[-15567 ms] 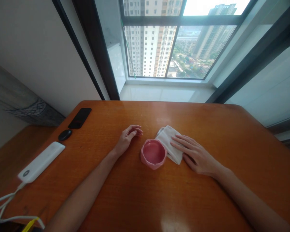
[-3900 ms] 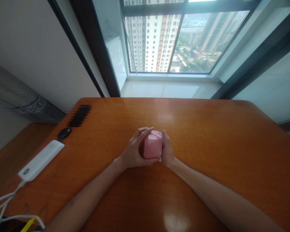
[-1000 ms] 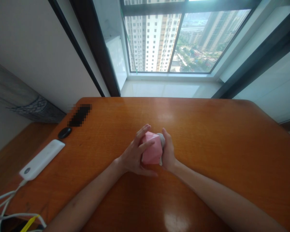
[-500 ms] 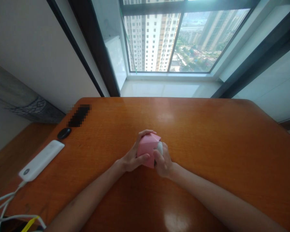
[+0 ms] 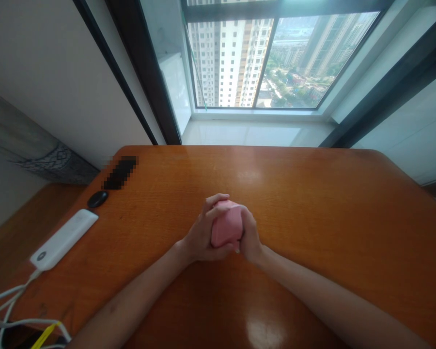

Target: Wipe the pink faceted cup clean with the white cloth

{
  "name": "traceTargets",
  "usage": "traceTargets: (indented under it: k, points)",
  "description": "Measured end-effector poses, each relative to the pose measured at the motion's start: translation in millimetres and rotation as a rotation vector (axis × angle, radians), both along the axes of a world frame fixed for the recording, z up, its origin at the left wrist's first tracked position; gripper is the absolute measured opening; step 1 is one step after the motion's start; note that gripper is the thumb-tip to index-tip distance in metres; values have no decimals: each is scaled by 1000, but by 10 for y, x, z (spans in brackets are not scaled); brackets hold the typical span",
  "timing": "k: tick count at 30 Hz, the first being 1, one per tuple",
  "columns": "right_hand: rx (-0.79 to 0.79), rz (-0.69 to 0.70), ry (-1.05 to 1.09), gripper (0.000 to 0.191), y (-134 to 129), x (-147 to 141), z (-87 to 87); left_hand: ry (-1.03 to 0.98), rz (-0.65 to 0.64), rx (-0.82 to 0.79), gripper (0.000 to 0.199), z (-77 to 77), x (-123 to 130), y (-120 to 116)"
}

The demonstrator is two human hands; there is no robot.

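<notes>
Grip is closing from both sides: we are clasping a pink faceted ceramic bowl between our left hand and our right hand. Our left fingers are curling over its top and wrapping toward 1 o'clock, while our right hand is cupping its right flank, palm pressed in. Our left forearm is reaching in from 7 o'clock and our right forearm from 5 o'clock.

The bowl is sitting near the middle of the wooden table, though our hands are hiding its underside, so we cannot tell whether it is touching the wood. At 10 o'clock, well apart from our hands, a black oval object is lying near a pixelated dark rectangle, too blurred to identify. A white power bank is lying at 9 o'clock, trailing a white cable toward 8 o'clock. A large window is rising beyond the table at 12 o'clock.
</notes>
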State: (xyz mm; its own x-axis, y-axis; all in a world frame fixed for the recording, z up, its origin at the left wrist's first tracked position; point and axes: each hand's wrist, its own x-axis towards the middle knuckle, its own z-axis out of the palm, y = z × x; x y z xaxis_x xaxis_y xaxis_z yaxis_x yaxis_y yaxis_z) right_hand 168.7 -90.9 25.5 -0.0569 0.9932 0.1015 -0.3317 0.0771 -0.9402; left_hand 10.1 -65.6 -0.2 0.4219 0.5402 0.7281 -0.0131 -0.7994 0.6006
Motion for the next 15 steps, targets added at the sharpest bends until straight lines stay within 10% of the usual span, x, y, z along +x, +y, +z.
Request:
traceTargets:
  k: [3, 6, 11, 15]
  points:
    - [343, -13, -319, 63, -47, 68, -105, -123, -135, -390, 70, 24, 38, -83]
    - [275, -45, -324, 61, -68, 92, -150, -116, -175, -483, 77, 34, 45, -117]
    - [-344, 84, 219, 68, 6, 5, 35, -5, -50, -65, 109, -7, 4, -24]
    - [-499, 219, 373, 73, 67, -42, 174, 126, 57, 165, 98, -21, -34, 35]
